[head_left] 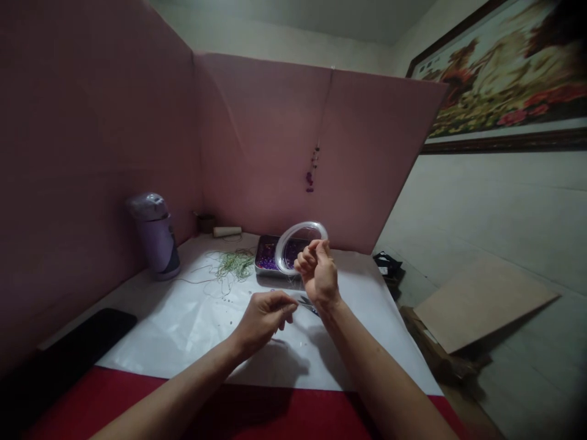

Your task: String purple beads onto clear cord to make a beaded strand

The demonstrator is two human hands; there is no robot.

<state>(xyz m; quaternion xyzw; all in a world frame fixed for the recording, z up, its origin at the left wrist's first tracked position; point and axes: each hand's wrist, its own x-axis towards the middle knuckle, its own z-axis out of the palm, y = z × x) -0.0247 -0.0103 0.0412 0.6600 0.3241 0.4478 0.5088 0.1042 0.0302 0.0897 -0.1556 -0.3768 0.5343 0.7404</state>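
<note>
My right hand [321,278] is closed on a coil of clear line [282,244], raised above the table in front of the bead tin. Lower and to the left, my left hand [268,311] pinches thumb and fingers together. Whatever sits in that pinch is too thin to make out. A small pair of scissors [310,305] lies on the white sheet, partly hidden behind my hands. Purple beads fill the shallow metal tin [263,273], which the coil and my right hand partly cover.
Tangled green thread [236,264] lies left of the tin, near a thread spool [227,231] and a dark cup [206,222]. A purple flask [156,238] stands at left. A beaded strand [310,177] hangs on the pink partition [266,134]. Loose beads dot the white sheet [183,330].
</note>
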